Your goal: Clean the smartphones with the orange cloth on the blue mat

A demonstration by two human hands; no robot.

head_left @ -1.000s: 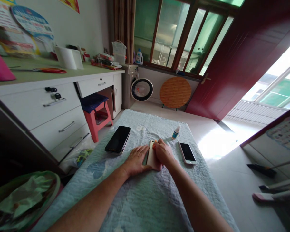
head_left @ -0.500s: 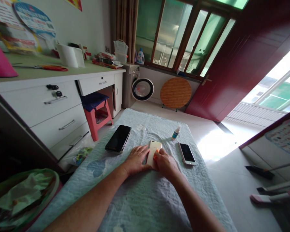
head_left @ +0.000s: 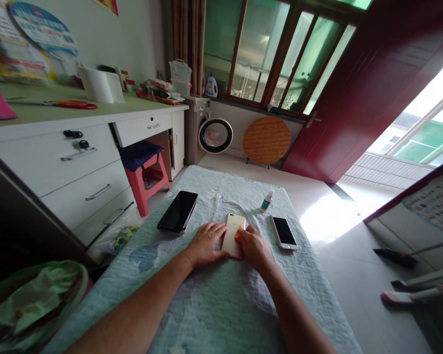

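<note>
A gold smartphone (head_left: 232,239) lies back side up on the pale blue quilted cloth (head_left: 214,305). Along its left edge rests my left hand (head_left: 207,242), open, with the thumb at the phone's lower end. My right hand (head_left: 255,246) is closed on a small orange cloth (head_left: 239,233) and presses it to the right side of the phone's back. A larger black phone (head_left: 178,211) lies to the left, screen up. On the right are a white phone (head_left: 284,232), also screen up, and a small upright spray bottle (head_left: 267,201) with a white cap.
At the left stand a white desk (head_left: 66,172) with drawers and a red stool (head_left: 143,179). A green-rimmed bin (head_left: 81,282) is at the lower left. Farther off are a washing machine with its round door (head_left: 216,135) open, a folded round wooden table (head_left: 268,140) and a red door (head_left: 339,98).
My right hand has shifted slightly along the phone's back, with the orange cloth moving toward its right edge. My left hand stays beside the phone. The whole view has shifted slightly.
</note>
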